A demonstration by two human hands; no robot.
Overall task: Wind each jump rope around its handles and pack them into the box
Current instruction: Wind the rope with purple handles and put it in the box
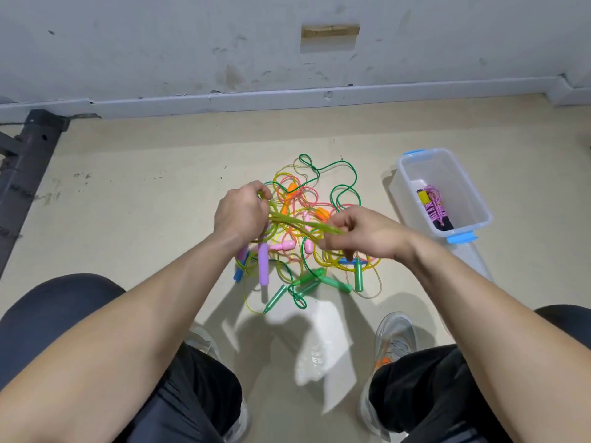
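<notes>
Pinching a yellow-green rope [300, 223] taut, left grip [238, 212] and right grip [367, 233] hang over the tangled pile [335, 283] beside the box [447, 177].

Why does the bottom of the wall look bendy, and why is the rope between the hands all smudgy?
Head view: the wide-angle lens bows the baseboard slightly. Head view: the yellow-green rope, pulled between the left hand and right hand, is smeared by motion blur, while the green handles on the floor look sharper.
</notes>
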